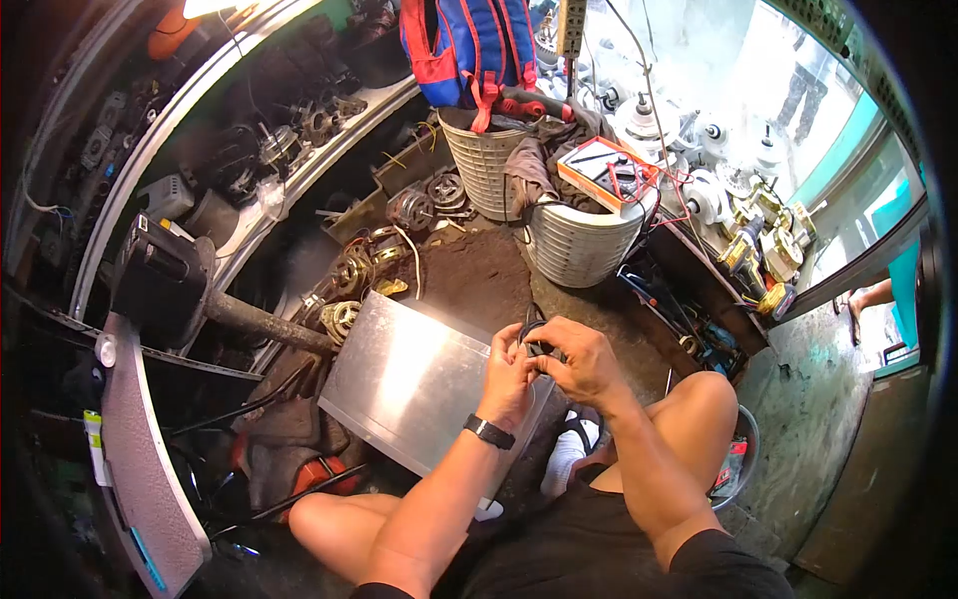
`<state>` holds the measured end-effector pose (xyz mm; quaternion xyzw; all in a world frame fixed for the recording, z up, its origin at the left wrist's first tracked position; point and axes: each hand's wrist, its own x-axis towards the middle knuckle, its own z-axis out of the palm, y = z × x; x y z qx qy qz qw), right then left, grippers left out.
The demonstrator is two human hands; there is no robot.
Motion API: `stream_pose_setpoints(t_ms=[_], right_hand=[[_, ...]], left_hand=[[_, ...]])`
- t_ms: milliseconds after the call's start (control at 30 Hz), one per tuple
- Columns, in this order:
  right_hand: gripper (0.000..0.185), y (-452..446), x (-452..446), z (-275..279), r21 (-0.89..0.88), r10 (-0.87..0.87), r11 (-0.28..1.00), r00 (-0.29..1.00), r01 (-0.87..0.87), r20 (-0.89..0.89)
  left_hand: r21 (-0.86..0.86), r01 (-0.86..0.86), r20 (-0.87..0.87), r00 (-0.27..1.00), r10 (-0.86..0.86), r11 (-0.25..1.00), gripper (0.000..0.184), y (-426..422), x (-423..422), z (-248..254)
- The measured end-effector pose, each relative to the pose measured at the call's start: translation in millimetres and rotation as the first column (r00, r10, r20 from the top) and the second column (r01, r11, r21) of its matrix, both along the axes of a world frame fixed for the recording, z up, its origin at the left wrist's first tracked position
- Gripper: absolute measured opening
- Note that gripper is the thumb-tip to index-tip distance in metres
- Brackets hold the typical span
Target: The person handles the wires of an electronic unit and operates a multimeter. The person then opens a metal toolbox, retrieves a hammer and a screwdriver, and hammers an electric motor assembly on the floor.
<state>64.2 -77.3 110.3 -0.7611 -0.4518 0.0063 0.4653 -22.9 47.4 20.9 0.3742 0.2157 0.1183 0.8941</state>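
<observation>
My left hand (pixel 507 377) and my right hand (pixel 587 365) meet over the right edge of a shiny silver metal panel (pixel 394 384). Between them is a bundle of black cord (pixel 536 346), looped at the fingertips. The fingers of both hands are closed around it, and part of the cord is hidden behind them. A black watch (pixel 489 431) is on my left wrist.
Motor parts (pixel 411 210) lie on the dirty floor beyond the panel. Two pale baskets (pixel 584 245) stand at the back, one bearing a multimeter (pixel 627 180) on its box. A yellow drill (pixel 743 260) lies right. A black-topped post (pixel 165 280) stands left.
</observation>
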Motion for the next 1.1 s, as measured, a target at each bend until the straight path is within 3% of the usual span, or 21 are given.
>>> stream_pose_setpoints(t_ms=[100,167,233,267,300,333,367,400,467,533,567,600,667,700,733,767,800,867,933,1000,1100], right_hand=[[0.03,6.7,-15.1,-14.5,0.03,-0.09,0.993,0.899,0.114,-0.428],[0.034,16.0,-19.8,-36.6,0.072,-0.14,0.978,0.867,0.198,-0.479],[0.045,14.5,-22.7,-40.4,0.004,-0.228,0.963,0.823,0.269,-0.521],[0.045,11.4,-25.3,-49.4,0.001,-0.228,0.964,0.825,0.267,-0.517],[0.045,9.1,-29.2,-66.3,-0.014,-0.353,0.924,0.838,0.382,-0.416],[0.046,6.9,-32.7,-84.4,-0.012,-0.47,0.872,0.827,0.49,-0.308],[0.046,2.5,-36.0,-101.0,-0.002,-0.537,0.819,0.766,0.573,-0.355],[0.047,-3.9,-38.5,-120.1,0.001,-0.593,0.763,0.699,0.647,-0.4],[0.051,-17.2,-41.0,-174.6,0.037,-0.553,0.638,0.49,0.769,-0.674],[0.058,-21.4,-47.9,-186.7,-0.175,-0.272,0.58,-0.013,0.796,-0.962],[0.065,-28.7,-43.0,-206.8,-0.418,-0.328,0.581,-0.269,0.699,-0.906],[0.065,-26.3,-48.9,-227.7,-0.417,-0.335,0.596,-0.26,0.686,-0.906],[0.063,-13.0,-52.9,-258.1,-0.13,-0.097,0.702,-0.086,0.701,-0.992],[0.064,17.3,-58.8,-204.1,0.029,0.129,0.69,-0.084,0.723,-0.988],[0.064,15.1,-59.9,-202.7,0.076,0.232,0.742,-0.15,0.666,-0.961],[0.065,5.1,-58.2,-230.5,0.03,0.153,0.758,-0.133,0.652,-0.979],[0.067,-1.5,-55.2,-261.3,-0.015,0.072,0.772,-0.112,0.636,-0.991],[0.069,6.1,-57.5,-246.3,-0.032,0.073,0.792,-0.147,0.61,-0.986],[0.071,8.5,-57.7,-247.0,-0.064,0.057,0.819,-0.192,0.57,-0.98],[0.078,-0.6,-51.4,-270.6,0.153,0.34,0.811,-0.242,0.564,-0.909],[0.082,7.4,-51.5,-264.7,0.132,0.266,0.833,-0.18,0.538,-0.947]], left_hand=[[0.195,0.174,-0.204,0.97,-0.134,0.965,0.045,22.5,-14.8,15.7],[0.405,0.388,-0.397,0.89,-0.223,0.828,0.051,48.8,-32.8,19.2],[0.724,0.581,-0.493,0.813,-0.309,0.373,0.052,96.3,-66.1,38.3],[0.875,0.481,-0.438,0.836,-0.331,0.058,0.052,131.0,-87.4,37.0],[0.828,0.518,-0.561,0.778,-0.283,-0.216,0.049,160.2,-102.5,58.6],[0.749,0.606,-0.66,0.719,-0.218,-0.268,0.048,192.0,-118.3,70.5],[0.726,0.604,-0.663,0.742,-0.099,-0.328,0.046,230.6,-140.6,62.9],[0.696,0.649,-0.678,0.735,0.016,-0.308,0.044,261.5,-158.7,69.0],[0.729,0.68,-0.657,0.727,0.201,-0.077,0.042,310.6,-193.2,75.7],[0.724,0.528,-0.673,0.68,0.29,0.444,0.043,350.8,-233.9,52.9],[0.685,0.327,-0.641,0.695,0.325,0.651,0.047,356.4,-251.4,37.0],[0.594,0.095,-0.61,0.701,0.369,0.799,0.05,359.5,-269.4,18.8],[0.466,-0.083,-0.497,0.799,0.339,0.881,0.059,348.3,-302.1,-40.2],[0.324,-0.179,-0.457,0.83,0.319,0.929,0.054,339.4,-313.7,-78.9],[0.234,-0.249,-0.457,0.825,0.332,0.94,0.053,327.2,-321.5,-116.4],[0.303,-0.349,-0.272,0.86,0.431,0.887,0.054,289.2,-296.1,-99.4],[0.369,-0.506,-0.216,0.769,0.601,0.78,0.054,284.9,-294.1,-138.9],[0.352,-0.641,-0.077,0.707,0.703,0.682,0.048,276.8,-265.7,-132.6],[0.195,-0.675,-0.207,0.681,0.702,0.712,0.051,287.2,-247.6,-132.8],[0.36,-0.7,-0.136,0.615,0.777,0.617,0.055,306.9,-244.6,-185.1],[0.188,-0.756,-0.19,0.598,0.778,0.627,0.055,294.3,-234.6,-160.1]])
